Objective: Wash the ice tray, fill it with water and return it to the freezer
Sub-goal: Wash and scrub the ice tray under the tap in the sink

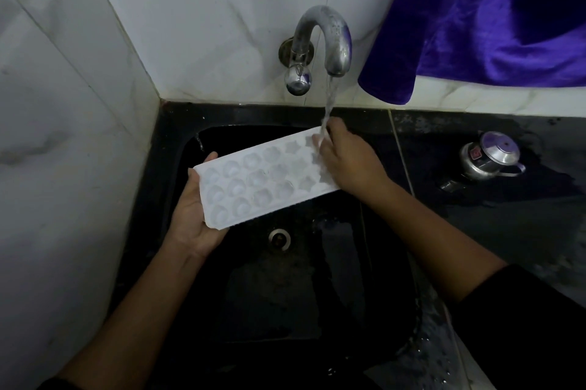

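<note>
A white ice tray [260, 178] with several round and star-shaped cups is held level over the black sink [177, 142]. My left hand [193, 215] cups its near left end from below, thumb at the far edge. My right hand [345, 161] grips the tray's right end, fingers curled over its far corner. Water runs from the curved metal tap [326, 37] and lands on the tray's right corner by my right fingers.
The sink drain [279, 239] lies below the tray. A metal pot lid [490, 156] sits on the wet black counter to the right. A purple cloth [482, 18] hangs at the upper right. White tiled walls close the left and back.
</note>
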The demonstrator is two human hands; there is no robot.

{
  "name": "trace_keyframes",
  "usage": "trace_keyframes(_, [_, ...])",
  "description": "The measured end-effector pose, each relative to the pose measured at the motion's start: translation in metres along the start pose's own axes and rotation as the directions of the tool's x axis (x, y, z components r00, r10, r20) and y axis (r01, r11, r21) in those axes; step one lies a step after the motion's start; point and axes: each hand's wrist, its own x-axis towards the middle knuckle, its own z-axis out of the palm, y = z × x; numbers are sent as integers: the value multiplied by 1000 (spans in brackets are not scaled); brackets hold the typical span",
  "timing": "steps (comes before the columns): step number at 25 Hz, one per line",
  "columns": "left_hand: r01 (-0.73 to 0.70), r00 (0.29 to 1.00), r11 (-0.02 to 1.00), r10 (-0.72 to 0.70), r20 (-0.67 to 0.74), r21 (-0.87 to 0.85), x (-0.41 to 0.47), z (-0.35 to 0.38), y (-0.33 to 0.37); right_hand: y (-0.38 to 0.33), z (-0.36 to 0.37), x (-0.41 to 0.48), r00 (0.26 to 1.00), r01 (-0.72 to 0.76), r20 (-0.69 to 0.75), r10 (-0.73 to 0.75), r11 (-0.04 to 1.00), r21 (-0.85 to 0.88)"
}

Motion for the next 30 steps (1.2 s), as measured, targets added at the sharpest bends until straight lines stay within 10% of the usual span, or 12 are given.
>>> trace_keyframes(5, [-17, 999, 995, 20, -30, 98, 1, 16, 8, 13, 14, -58, 915, 398, 278, -294, 778, -486])
trace_keyframes(9, [13, 992, 993, 2, -126, 115, 9, 22, -3, 17, 5, -47, 922, 379, 304, -242, 734, -564])
trace_keyframes(30, [69, 996, 992, -63, -65, 102, 38, 38, -24, 12, 5, -74, 855, 510, 396, -335, 685, -520])
